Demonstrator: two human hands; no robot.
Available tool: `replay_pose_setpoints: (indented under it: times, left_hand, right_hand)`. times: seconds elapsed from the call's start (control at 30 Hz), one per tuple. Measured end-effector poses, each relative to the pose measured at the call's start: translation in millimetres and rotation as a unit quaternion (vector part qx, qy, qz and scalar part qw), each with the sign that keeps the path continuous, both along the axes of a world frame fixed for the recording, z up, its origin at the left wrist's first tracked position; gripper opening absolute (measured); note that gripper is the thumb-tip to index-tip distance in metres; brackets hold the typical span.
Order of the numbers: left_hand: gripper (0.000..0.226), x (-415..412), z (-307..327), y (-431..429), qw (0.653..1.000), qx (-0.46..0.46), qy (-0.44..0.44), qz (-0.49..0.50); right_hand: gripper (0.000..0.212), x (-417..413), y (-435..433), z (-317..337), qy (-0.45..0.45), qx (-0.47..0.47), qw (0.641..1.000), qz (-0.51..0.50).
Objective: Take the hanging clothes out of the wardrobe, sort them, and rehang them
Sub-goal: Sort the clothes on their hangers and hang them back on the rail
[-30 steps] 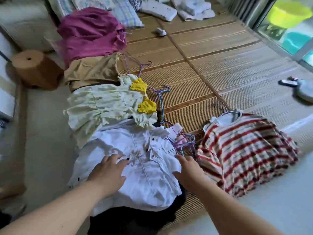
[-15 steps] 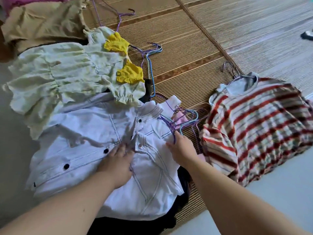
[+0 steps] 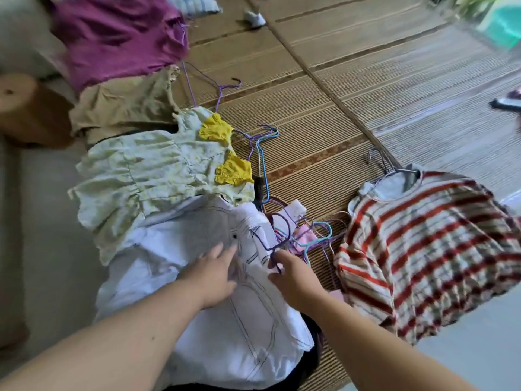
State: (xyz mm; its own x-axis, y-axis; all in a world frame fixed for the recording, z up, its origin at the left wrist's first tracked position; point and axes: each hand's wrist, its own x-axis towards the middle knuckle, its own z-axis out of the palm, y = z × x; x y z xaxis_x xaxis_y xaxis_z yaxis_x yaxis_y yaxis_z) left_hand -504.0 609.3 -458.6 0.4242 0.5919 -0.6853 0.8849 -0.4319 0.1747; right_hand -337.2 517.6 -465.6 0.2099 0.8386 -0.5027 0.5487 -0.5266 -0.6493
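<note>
A white jacket (image 3: 203, 320) with dark stitching lies on the floor in front of me. My left hand (image 3: 211, 277) rests flat on its front with fingers straight. My right hand (image 3: 293, 277) lies at the collar, its fingertips touching the purple hanger (image 3: 265, 244) that sticks out of the neck. Beside the collar is a tangle of wire hangers (image 3: 313, 238). Above the jacket a row of clothes runs away from me: a pale green dress with yellow trim (image 3: 158, 179), a tan garment (image 3: 124, 105), a magenta garment (image 3: 118, 35). A red-striped top (image 3: 423, 249) on a grey hanger lies at the right.
A woven straw mat (image 3: 338, 88) covers the floor under the hangers and striped top. A round brown stool (image 3: 25, 105) stands at the left. Small objects lie at the far right edge (image 3: 507, 101), and a checked pillow (image 3: 194, 4) sits at the top.
The view has tilted back up, showing the magenta garment again. Both hands have slid up the white jacket toward its collar, and my right hand now touches the purple hanger.
</note>
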Motion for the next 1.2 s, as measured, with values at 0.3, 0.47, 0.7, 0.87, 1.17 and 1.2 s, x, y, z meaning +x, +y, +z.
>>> replay_pose_setpoints:
  times: [0.3,0.47,0.7,0.87,1.17,1.2]
  left_hand:
    - [0.052,-43.6,161.4,45.1,0.964,0.26,-0.041,0.027]
    - [0.031,-117.4,221.8,56.2,0.958,0.284,-0.027,0.038]
    - [0.021,-271.3,287.7,58.2,0.958,0.255,-0.113,0.07]
    - [0.028,-394.5,319.8,50.4,0.913,0.283,-0.268,0.118]
    - [0.034,-576.7,379.9,53.7,0.868,0.348,-0.288,0.208]
    - [0.035,-586.5,384.3,54.1,0.865,0.353,-0.288,0.21]
  right_hand:
    - [0.029,-22.4,38.0,160.9,0.009,0.058,0.989,0.139]
    - [0.032,-75.3,58.1,230.6,-0.036,0.112,0.971,0.209]
    - [0.02,-196.0,75.1,312.7,-0.095,0.191,0.953,0.216]
    - [0.036,-286.3,76.0,353.8,-0.147,0.261,0.94,0.16]
    - [0.024,-407.8,97.6,379.5,-0.165,0.224,0.946,0.169]
    - [0.022,-422.3,101.3,382.4,-0.174,0.233,0.94,0.181]
